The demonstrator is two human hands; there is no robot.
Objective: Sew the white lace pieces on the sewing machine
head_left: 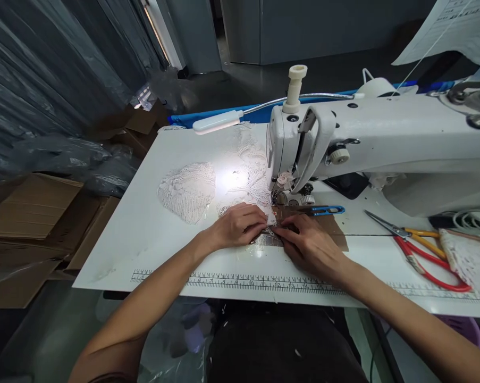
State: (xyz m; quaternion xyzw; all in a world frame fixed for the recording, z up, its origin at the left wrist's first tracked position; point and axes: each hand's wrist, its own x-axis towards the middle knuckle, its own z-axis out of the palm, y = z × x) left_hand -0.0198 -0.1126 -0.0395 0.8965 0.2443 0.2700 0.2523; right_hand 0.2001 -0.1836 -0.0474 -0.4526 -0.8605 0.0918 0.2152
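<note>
A sewing machine (363,143) stands at the right rear of the worktop (144,234), with lace fabric (208,186) spread to its left under a lamp (218,121). Both hands, left hand (240,226) and right hand (307,244), meet on the lace just before the needle. Scissors (419,247) lie to the right; cardboard boxes (32,213) sit on the floor to the left.

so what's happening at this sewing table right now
A person sits at a white sewing machine, both hands pressed on a piece of white lace just in front of the needle. The left hand holds the lace flat; the right hand pinches its edge over a metal ruler. A lamp lights the lace. Blue thread snips and red-handled scissors lie unused to the right on the table.
</note>
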